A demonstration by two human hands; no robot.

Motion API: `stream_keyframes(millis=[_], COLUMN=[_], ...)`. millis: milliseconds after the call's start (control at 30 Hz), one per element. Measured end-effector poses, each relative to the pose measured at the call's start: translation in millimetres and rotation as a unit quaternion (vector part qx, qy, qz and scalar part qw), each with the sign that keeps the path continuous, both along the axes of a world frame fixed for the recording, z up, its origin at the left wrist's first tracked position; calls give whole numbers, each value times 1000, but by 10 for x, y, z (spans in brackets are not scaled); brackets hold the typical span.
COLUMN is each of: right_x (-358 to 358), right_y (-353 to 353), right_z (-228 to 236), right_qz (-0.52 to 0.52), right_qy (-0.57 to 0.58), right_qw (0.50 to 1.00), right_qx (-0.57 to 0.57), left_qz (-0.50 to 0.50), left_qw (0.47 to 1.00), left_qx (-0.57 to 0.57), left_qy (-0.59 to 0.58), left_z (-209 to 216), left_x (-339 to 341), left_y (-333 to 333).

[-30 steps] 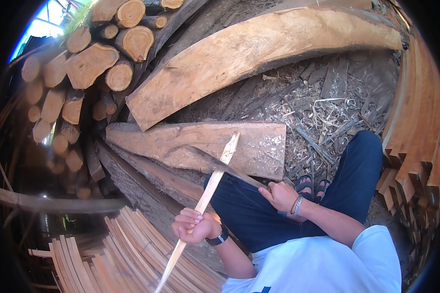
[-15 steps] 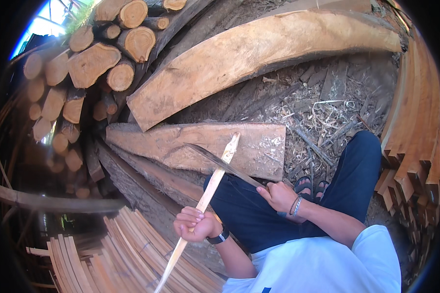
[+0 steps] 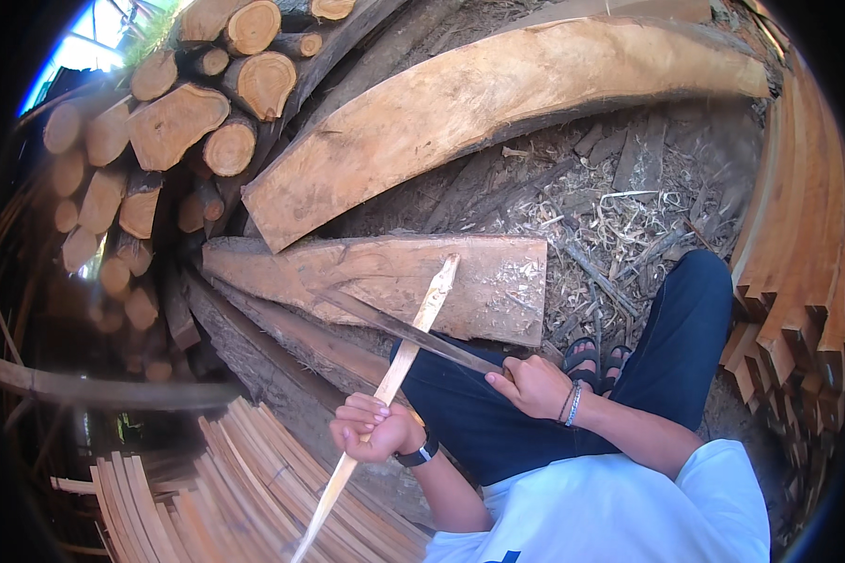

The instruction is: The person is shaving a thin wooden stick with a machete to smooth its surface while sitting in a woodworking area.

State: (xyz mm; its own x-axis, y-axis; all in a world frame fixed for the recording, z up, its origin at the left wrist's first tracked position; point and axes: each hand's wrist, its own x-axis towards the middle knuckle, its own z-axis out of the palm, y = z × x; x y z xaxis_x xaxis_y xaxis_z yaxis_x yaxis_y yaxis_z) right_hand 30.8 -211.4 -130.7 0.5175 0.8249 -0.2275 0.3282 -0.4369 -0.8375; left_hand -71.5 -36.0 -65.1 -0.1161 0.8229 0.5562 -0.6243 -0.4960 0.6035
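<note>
We judged this a shaving stroke: our left fingers [image 3: 366, 424] gripped the pale stick [image 3: 401, 371], pointing toward one o'clock, our right fingers [image 3: 526, 379] held the blade [image 3: 460, 355] across it, and the next pass seemingly called for steadiness.

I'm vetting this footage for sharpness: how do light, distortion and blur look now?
Head view: white-blue glare at upper left, deep shade below the stacked, cut brown logs; head view: black rim, with reddish-brown wooden planks appearing bowed at right; head view: pale whittled wooden stick fairly crisp, long grey metal blade seemingly smeared towards its tip.
</note>
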Motion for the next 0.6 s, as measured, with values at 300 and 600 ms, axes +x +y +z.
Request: stream_keyframes(millis=[300, 600], right_x=[10, 133], right_y=[32, 76], right_z=[-228, -428], right_qz=[-25, -45], right_qy=[32, -11], right_qw=[999, 998], right_qx=[0, -29], left_qz=[23, 17], left_qw=[999, 1000], left_qx=[-7, -9], left_qy=[22, 12], left_z=[30, 101], left_x=[-25, 69], left_y=[-27, 0])
